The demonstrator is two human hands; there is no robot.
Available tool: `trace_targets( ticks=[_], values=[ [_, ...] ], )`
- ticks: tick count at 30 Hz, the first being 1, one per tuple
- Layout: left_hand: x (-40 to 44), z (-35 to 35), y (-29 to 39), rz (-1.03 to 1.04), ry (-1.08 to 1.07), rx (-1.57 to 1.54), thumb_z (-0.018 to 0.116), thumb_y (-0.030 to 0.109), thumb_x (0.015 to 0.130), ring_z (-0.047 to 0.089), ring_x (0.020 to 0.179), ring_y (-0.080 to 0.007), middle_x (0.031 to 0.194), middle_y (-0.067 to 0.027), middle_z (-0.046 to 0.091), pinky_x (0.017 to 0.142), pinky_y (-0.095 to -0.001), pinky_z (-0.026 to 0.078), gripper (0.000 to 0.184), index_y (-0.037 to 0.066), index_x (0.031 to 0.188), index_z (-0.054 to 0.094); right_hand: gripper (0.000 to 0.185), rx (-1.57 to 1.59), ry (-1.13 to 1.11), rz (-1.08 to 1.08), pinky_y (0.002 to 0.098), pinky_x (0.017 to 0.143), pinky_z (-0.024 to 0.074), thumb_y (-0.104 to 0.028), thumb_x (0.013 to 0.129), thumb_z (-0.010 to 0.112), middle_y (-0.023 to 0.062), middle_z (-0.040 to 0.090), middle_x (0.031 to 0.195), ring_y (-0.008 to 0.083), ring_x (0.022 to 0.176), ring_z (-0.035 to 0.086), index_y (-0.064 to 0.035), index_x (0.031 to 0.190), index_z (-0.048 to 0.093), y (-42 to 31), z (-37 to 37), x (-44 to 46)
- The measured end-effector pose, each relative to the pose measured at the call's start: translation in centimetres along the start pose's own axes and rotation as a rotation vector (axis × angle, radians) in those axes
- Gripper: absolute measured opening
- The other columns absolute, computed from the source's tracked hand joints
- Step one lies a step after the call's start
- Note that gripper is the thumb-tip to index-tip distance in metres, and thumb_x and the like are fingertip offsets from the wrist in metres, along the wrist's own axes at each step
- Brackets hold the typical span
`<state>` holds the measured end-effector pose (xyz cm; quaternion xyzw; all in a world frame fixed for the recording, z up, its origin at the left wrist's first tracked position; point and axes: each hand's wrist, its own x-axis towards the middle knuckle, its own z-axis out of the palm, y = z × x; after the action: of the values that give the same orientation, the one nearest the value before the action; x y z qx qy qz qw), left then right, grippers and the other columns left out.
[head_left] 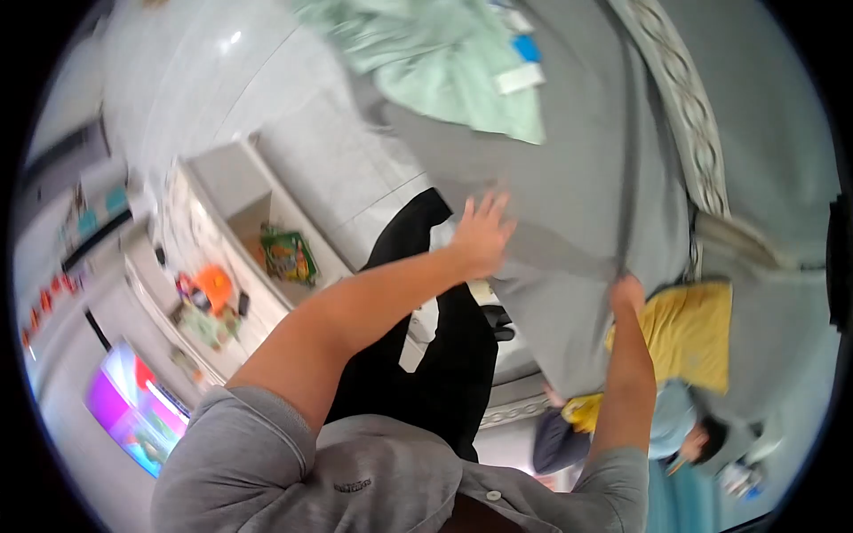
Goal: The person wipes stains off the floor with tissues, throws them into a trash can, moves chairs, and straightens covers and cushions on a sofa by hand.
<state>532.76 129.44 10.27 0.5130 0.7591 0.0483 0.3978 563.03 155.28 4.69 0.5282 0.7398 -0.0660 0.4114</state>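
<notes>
A grey cover (569, 169) lies over the sofa seat in front of me. My left hand (627, 295) is closed on the cover near the back of the seat, beside a yellow cloth (689, 329). With its fingers spread, my right hand (484, 235) is at the front edge of the cover, holding nothing; whether it touches the fabric I cannot tell. Further along the seat lies a crumpled light green cloth (435, 67), with a white item (520, 78) and a blue item (526, 48) on or beside it.
Another person (680, 426) is low at the right, near the yellow cloth. On the left stands an open drawer (284, 191) with a green packet (289, 256) inside. An orange object (213, 286) sits on the cabinet beyond, near a lit screen (138, 409).
</notes>
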Motion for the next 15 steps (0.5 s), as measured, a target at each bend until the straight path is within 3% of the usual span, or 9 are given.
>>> trace_targets(
  ticks=[3,6,9,11,12,14,15],
  values=[
    [-9.7,4.7,-3.0,-0.119,0.063,-0.167,0.070,0.032,0.078,0.029,0.137,-0.0433,0.148,-0.0275,0.029,0.108,-0.0565,0.027,0.055,0.006,0.125,0.057,0.036,-0.188,0.011,-0.069,0.0470,0.085,0.0506,-0.034,0.092,0.048,0.0187,0.067,0.108,0.0397,0.099,0.063,-0.0061,0.101,0.069,2.9,-4.8,-0.6],
    [-16.9,10.0,-7.2,-0.267,0.157,-0.178,0.071,0.034,0.077,0.036,0.133,-0.0427,0.145,-0.0277,0.033,0.105,-0.0530,0.033,0.056,0.005,0.122,0.057,0.034,-0.221,0.181,-0.039,0.0472,0.084,0.0520,-0.035,0.089,0.057,0.0197,0.067,0.108,0.0371,0.101,0.064,-0.0054,0.103,0.066,5.9,-3.9,3.6],
    [-20.3,16.4,-8.8,-0.392,0.088,-0.381,0.071,0.036,0.078,0.040,0.130,-0.0432,0.144,-0.0275,0.036,0.103,-0.0498,0.037,0.060,0.003,0.125,0.055,0.058,-0.335,0.075,-0.057,0.0450,0.092,0.0477,-0.050,0.089,0.055,0.0229,0.062,0.119,0.0382,0.111,0.059,0.0034,0.112,0.062,6.0,-3.2,5.7],
    [-22.6,19.5,-7.6,-0.654,0.200,-0.499,0.070,0.039,0.080,0.043,0.128,-0.0438,0.143,-0.0274,0.037,0.104,-0.0495,0.038,0.065,0.002,0.130,0.050,0.073,-0.308,0.139,-0.046,0.0440,0.095,0.0465,-0.053,0.086,0.058,0.0263,0.059,0.123,0.0384,0.115,0.057,0.0094,0.123,0.051,0.2,-3.9,1.3],
    [-23.6,20.2,-5.9,-0.654,0.227,-0.516,0.070,0.039,0.080,0.043,0.128,-0.0438,0.143,-0.0274,0.037,0.104,-0.0495,0.038,0.065,0.002,0.130,0.050,0.081,-0.260,0.221,-0.030,0.0437,0.096,0.0460,-0.054,0.086,0.059,0.0280,0.057,0.124,0.0389,0.116,0.056,0.0125,0.129,0.044,-1.2,-4.2,-1.4],
    [-25.8,21.0,-2.1,-0.635,0.262,-0.679,0.068,0.042,0.082,0.039,0.131,-0.0440,0.145,-0.0291,0.034,0.107,-0.0506,0.035,0.074,0.002,0.138,0.041,0.092,-0.162,0.167,-0.101,0.0432,0.101,0.0423,-0.056,0.085,0.059,0.0306,0.054,0.128,0.0404,0.121,0.052,0.0166,0.134,0.034,-1.5,-3.6,-3.8],
    [-26.2,21.9,0.0,-0.600,0.240,-0.699,0.067,0.044,0.082,0.036,0.132,-0.0454,0.145,-0.0311,0.032,0.108,-0.0518,0.033,0.077,0.002,0.140,0.038,0.090,-0.244,0.134,-0.220,0.0427,0.103,0.0399,-0.057,0.085,0.058,0.0307,0.053,0.129,0.0409,0.123,0.050,0.0158,0.134,0.036,-0.1,-2.0,-2.5]
  ],
)
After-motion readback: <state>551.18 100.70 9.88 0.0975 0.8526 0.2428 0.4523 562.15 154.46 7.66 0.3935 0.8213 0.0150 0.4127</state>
